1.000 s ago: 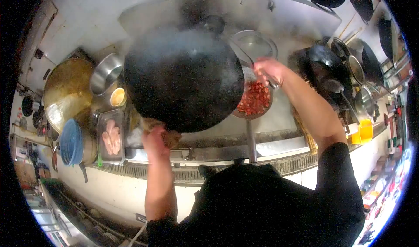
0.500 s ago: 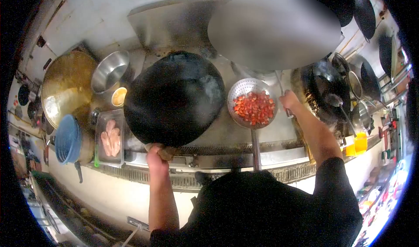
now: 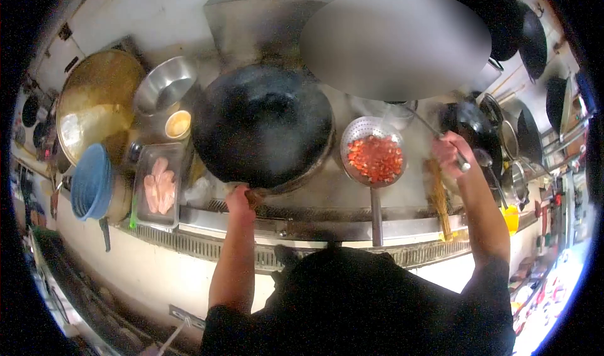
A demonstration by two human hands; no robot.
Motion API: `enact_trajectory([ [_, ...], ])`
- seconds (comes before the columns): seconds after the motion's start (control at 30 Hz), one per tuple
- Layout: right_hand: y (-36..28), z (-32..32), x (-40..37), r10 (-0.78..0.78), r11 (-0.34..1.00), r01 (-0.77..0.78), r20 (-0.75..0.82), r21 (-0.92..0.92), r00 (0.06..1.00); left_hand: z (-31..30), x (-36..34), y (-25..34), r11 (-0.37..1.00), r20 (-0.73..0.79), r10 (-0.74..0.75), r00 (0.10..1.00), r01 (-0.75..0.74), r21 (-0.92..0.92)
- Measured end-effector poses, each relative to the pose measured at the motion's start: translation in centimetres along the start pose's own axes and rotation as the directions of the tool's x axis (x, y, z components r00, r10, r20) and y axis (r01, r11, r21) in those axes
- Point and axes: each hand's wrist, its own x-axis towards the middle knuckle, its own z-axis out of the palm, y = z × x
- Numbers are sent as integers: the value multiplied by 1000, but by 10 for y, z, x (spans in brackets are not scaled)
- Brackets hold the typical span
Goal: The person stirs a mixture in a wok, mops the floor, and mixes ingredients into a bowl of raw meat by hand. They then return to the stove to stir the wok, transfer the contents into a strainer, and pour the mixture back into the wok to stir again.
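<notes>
My left hand (image 3: 241, 205) is closed on the near edge of a large black wok (image 3: 261, 126), with a brownish cloth at the grip. Faint steam hangs over the wok's dark inside. My right hand (image 3: 452, 155) is wrapped round the metal handle of a ladle (image 3: 428, 123), whose far end is mostly hidden by a grey blurred patch. Between both hands rests a perforated strainer (image 3: 347, 143) with its handle pointing toward me. Chopped red pieces (image 3: 375, 158) lie in the strainer.
On the left stand a clear tub (image 3: 176, 211) of raw pale meat, a small yellowish bowl (image 3: 178, 124), a steel bowl (image 3: 146, 98), a blue basket (image 3: 88, 183) and a big brassy pan (image 3: 94, 104). To the right are a bamboo brush (image 3: 438, 195) and another dark wok (image 3: 469, 126).
My right hand has moved right and toward me, tilting the ladle's handle more. The wok has shifted a little and its near rim is raised. The whole view has also shifted slightly.
</notes>
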Motion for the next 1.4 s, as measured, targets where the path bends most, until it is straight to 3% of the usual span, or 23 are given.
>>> enact_trajectory([
  [0.07, 11, 13, -12, 68, 996, -62, 97, -63, 993, -6, 1, -2, 999, 140, -28, 990, 23, 38],
  [0.13, 24, 20, -19, 141, 989, -135, 117, -54, 983, 7, -13, 4, 996, 61, 26, 998, -31, 80],
  [0.2, 48, 41, -31, 62, 996, -60, 27, -72, 998, 0, -1, -5, 996, -20, -44, 999, 45, 72],
  [0.23, 55, 42, -34, 201, 967, -174, 136, -186, 970, -6, 8, -9, 995, 37, -72, 997, 68, 79],
  [0.27, 65, 47, -35, 208, 965, -180, 136, -191, 969, -11, 14, -14, 995, 31, -70, 997, 67, 74],
  [0.33, 98, 64, -31, 264, 960, -257, 55, -108, 963, -9, 11, -18, 999, 130, 39, 991, -39, -2],
  [0.4, 126, 74, -27, 273, 962, -273, 22, -11, 962, -10, 8, -14, 999, 134, 13, 991, -19, 44],
  [0.53, 154, 63, -10, 431, 888, -449, 160, 99, 888, -9, 6, -15, 996, 132, -2, 991, -10, 90],
  [0.6, 165, 66, -4, 401, 895, -441, 321, 60, 858, -7, 2, -17, 998, 114, -10, 993, 3, 68],
  [0.67, 161, 68, -7, 425, 896, -443, 226, 34, 877, -7, -2, -18, 999, 88, -16, 996, 12, 43],
  [0.73, 154, 75, -13, 411, 866, -376, 43, -329, 911, -3, -11, -11, 992, 93, 59, 994, -69, 105],
  [0.77, 151, 80, -20, 270, 760, -302, -143, -575, 952, -1, -15, -8, 992, 88, 61, 994, -70, 101],
  [0.8, 153, 81, -20, 271, 758, -303, -145, -577, 952, 1, -19, -6, 992, 73, 56, 996, -64, 105],
  [0.87, 158, 84, -20, -169, 299, -171, -229, -939, 959, 3, -17, -10, 992, 65, 48, 997, -55, 109],
  [0.9, 155, 84, -19, -173, 300, -171, -230, -938, 958, 1, -13, -12, 994, 67, 40, 997, -46, 100],
  [0.93, 150, 84, -14, -311, -63, -144, -118, -988, 943, -1, -9, -14, 995, 68, 32, 997, -38, 91],
  [0.97, 146, 83, -9, -396, -420, -146, 36, -896, 918, -3, -6, -17, 995, 72, 32, 997, -39, 91],
  [1.0, 141, 75, -3, -399, -420, -146, 38, -896, 916, -1, -10, -15, 994, 84, 32, 996, -40, 98],
  [1.07, 125, 50, 11, -507, -680, -138, 326, -720, 798, -1, -8, -15, 993, 98, 32, 995, -42, 106],
  [1.13, 106, 29, 26, -578, -627, -177, 300, -759, 759, -7, 1, -16, 982, 99, -9, 995, -10, 187],
  [1.2, 82, 0, 42, -651, -564, -219, 265, -797, 711, -7, 1, -16, 988, 101, 15, 995, -30, 150],
  [1.27, 51, -42, 60, -638, -667, -269, 345, -695, 689, -2, -5, -15, 993, 107, 31, 994, -42, 109],
  [1.4, -13, -151, 107, -694, -649, -409, 280, -641, 663, 4, -16, -7, 992, 76, -27, 997, 17, 128],
])
